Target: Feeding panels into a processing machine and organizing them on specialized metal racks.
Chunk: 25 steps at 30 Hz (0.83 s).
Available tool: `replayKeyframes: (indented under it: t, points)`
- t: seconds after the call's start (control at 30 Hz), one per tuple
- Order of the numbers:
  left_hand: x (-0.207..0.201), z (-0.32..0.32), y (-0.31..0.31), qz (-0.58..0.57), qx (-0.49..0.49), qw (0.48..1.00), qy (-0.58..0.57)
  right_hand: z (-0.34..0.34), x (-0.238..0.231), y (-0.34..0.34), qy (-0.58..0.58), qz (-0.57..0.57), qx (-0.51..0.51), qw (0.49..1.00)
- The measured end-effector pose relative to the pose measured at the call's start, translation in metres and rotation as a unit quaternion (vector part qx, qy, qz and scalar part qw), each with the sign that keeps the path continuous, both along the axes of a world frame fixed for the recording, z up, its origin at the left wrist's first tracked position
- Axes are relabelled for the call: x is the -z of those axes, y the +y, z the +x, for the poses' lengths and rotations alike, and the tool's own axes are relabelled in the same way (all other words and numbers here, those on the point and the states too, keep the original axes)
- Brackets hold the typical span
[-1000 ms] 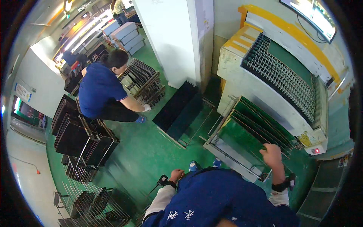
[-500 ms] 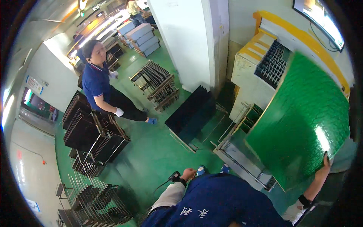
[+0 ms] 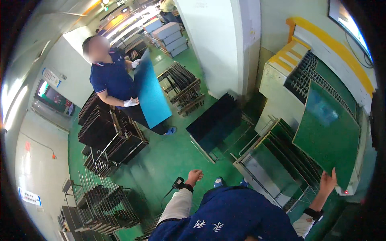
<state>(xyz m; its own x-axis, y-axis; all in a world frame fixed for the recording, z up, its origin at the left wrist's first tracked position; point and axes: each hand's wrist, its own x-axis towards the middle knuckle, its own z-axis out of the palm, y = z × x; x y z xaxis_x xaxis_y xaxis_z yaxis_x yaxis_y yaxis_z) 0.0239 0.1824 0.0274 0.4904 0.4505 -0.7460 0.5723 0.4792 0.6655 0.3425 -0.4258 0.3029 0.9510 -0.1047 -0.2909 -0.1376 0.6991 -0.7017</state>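
A large, thin green panel (image 3: 327,128) lies tilted over the roller conveyor of the machine at the right. My right hand (image 3: 328,182) is at its near edge, fingers and thumb closed on the border. My left hand (image 3: 195,177) hangs in front of my body with its fingers curled and nothing visible in it. Below and to the left of the panel stands a wire rack (image 3: 277,154) holding several upright panels. The undersides of the right fingers are hidden.
At the left a co-worker (image 3: 114,80) in white gloves holds a blue-looking panel (image 3: 152,92). A rack of dark panels (image 3: 215,118) stands on the green floor before a white pillar (image 3: 213,44). More racks (image 3: 106,136) line the left. The machine's rollers (image 3: 299,76) show beyond my panel.
The green panel has gone from raised in my right hand to lower, over the rollers. My left hand has moved slightly up. The co-worker now holds a panel.
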Motion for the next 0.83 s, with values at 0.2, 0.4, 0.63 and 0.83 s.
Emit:
replayKeyframes:
  t: [0.2, 0.4, 0.63, 0.83]
  points:
    - [-0.043, 0.010, -0.011, -0.003, -0.055, 0.998, -0.021, 0.025, 0.035, 0.009, 0.061, 0.067, 0.022, 0.996]
    - [-0.066, -0.035, 0.088, -0.154, -0.466, 0.775, -0.398, 0.042, 0.043, 0.028, 0.157, 0.035, 0.109, 0.981]
    - [-0.121, -0.045, 0.135, -0.207, -0.324, 0.715, -0.584, 0.047, 0.055, 0.026, 0.077, 0.056, 0.047, 0.994]
    - [-0.218, 0.083, 0.080, -0.073, -0.174, 0.793, -0.579, 0.046, 0.069, 0.051, 0.063, 0.029, 0.068, 0.995]
